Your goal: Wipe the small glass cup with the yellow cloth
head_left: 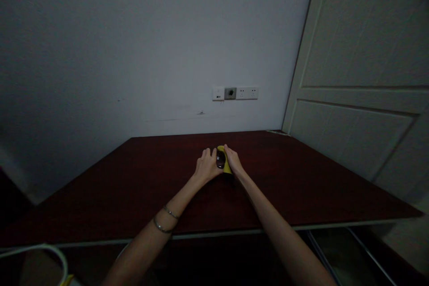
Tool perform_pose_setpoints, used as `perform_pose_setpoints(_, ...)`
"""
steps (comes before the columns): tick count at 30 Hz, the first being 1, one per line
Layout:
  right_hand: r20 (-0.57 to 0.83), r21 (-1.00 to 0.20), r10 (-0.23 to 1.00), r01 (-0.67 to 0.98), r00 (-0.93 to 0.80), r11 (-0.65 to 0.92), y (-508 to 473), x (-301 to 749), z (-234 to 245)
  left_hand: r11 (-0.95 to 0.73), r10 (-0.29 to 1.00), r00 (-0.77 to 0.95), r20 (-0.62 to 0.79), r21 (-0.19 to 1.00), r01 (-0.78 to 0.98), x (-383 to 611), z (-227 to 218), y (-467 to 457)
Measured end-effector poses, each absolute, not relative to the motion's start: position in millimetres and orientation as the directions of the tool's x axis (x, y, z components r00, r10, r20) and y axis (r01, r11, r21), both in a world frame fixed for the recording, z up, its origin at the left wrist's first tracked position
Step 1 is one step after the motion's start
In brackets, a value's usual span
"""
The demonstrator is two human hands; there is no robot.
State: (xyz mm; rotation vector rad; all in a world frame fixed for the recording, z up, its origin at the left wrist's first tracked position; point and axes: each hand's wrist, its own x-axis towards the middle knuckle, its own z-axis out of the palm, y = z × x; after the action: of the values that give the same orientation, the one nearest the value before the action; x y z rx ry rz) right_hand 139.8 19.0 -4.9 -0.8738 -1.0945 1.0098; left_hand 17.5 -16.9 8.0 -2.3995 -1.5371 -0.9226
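Both of my arms reach out over a dark red-brown table (pixel 295 178). My left hand (pixel 205 166) and my right hand (pixel 233 161) meet near the middle of it. Between them sits a small dark object (pixel 220 159) wrapped partly in something yellow (pixel 227 167), perhaps a cloth or case. The fingers of both hands curl round this bundle and press on it. Two thin bracelets (pixel 166 219) circle my left forearm. What the dark object is cannot be made out in the dim light.
A white wall stands behind the table with a row of wall sockets (pixel 235 93). A pale panelled door (pixel 362 80) is at the right. A white curved cable or rim (pixel 50 250) shows at bottom left, below the table's front edge.
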Motion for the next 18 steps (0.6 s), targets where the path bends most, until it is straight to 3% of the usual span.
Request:
perform_pose_setpoints(4,0.227,-0.911,0.962,-0.317,0.152,0.265,22,144,-1,-0.464,0.768,0.235,0.596,0.265,0.845,23,7,-20)
perform_pose_setpoints(12,0.039,-0.885,0.987,-0.454,0.159,0.108,18,153,3,-0.704,0.639,0.297,0.709,0.385,0.596,30,-4,-9)
perform_pose_setpoints(18,-0.025,-0.894,0.985,-0.445,0.17,0.054,28,168,-1,-0.648,0.761,0.309,0.571,0.699,0.303,25,-7,2)
